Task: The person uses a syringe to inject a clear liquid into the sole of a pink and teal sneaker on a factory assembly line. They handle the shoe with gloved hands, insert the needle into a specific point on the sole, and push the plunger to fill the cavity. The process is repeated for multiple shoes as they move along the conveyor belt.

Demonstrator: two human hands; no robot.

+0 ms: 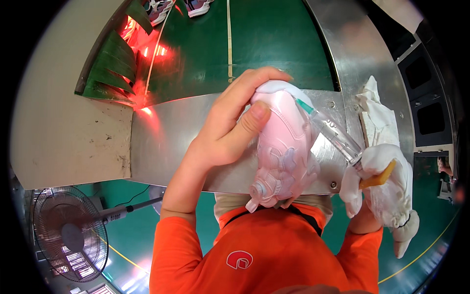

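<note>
A pale pink sneaker (pixel 281 147) is held over the metal ledge, close to my orange shirt. Wrapped round its far end is my left hand (pixel 235 117), bare, with the thumb pressed on the near side. In a white glove, my right hand (pixel 384 171) grips a clear syringe (pixel 338 134) with a teal tip. That tip touches or nearly touches the sneaker's right edge near the far end. A yellow-brown strip-like piece (pixel 379 176) sticks out among the gloved fingers; its kind is unclear.
A white crumpled cloth (pixel 378 115) lies on the metal ledge (pixel 171 142) beyond my right hand. Farther off, the green conveyor belt (pixel 196 63) carries other sneakers (pixel 196 7). Dark flaps (pixel 115 63) hang beside a red glow. A standing fan (pixel 73 235) is at lower left.
</note>
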